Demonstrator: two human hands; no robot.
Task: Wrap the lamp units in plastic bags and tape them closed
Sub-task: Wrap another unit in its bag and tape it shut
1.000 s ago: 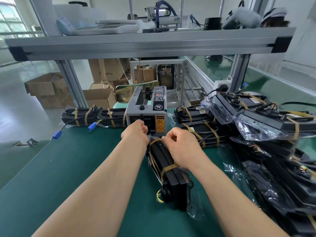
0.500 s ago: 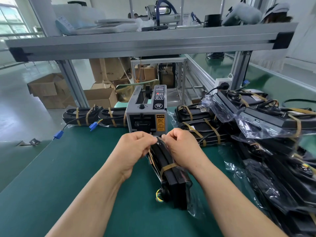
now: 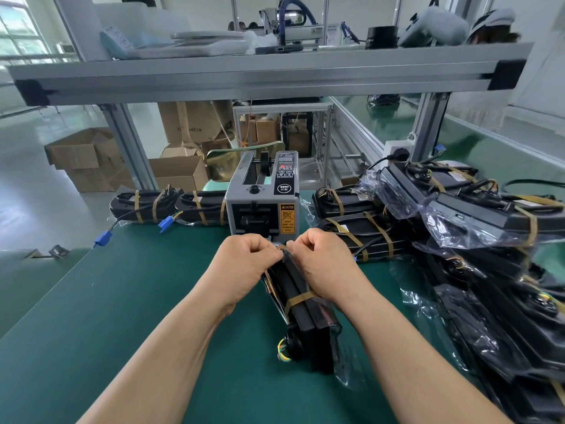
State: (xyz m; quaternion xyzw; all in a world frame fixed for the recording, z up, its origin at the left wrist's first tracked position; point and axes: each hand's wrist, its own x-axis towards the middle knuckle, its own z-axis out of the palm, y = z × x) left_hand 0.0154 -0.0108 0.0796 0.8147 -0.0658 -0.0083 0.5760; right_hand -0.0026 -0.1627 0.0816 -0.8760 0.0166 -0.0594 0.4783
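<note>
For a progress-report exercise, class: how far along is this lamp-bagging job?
Done: bagged, taped units lie left of the tape dispenser and piled right. In hand: left hand and right hand pinch a tape strip on the centre unit's far end; one band is on. Left: pressing that strip down.

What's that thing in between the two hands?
The far end of the bagged black lamp unit, with a bit of brown tape on it. The left hand and right hand both pinch it, in the head view.
</note>
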